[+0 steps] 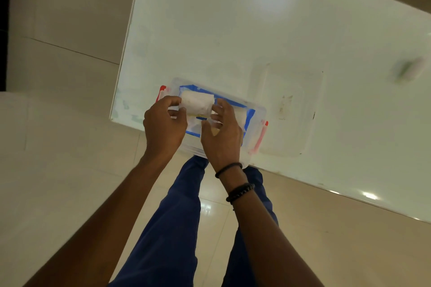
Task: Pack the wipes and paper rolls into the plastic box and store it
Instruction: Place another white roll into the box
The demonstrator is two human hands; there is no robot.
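A: Where is the box?

B: The box point(253, 109) sits at the near left corner of the white tabletop point(233, 30), its near edge jutting a little past the tabletop edge. It is clear plastic, open on top, with 2 red latches, 1 at its left end and 1 at its right end.

A: And the roll?

B: The roll point(197, 102) is white and lies sideways just above the box's left part, held between both hands.

A: How do the hands hold it?

B: The left hand point(163, 126) pinches the roll's left end with its fingertips. The right hand point(222, 134) closes its fingers on the roll's right end. The right wrist carries 2 dark bands.

A: What is inside the box?

B: A blue pack point(249, 115) shows along the far and right sides, probably the wipes, though blur makes it hard to say. Something pale lies beside it, partly hidden by the hands.

A: Anything else on the tabletop?

B: A clear lid point(291, 112) lies flat just right of the box. Far right there is a blurred grey and white thing point(410, 70) I cannot make out.
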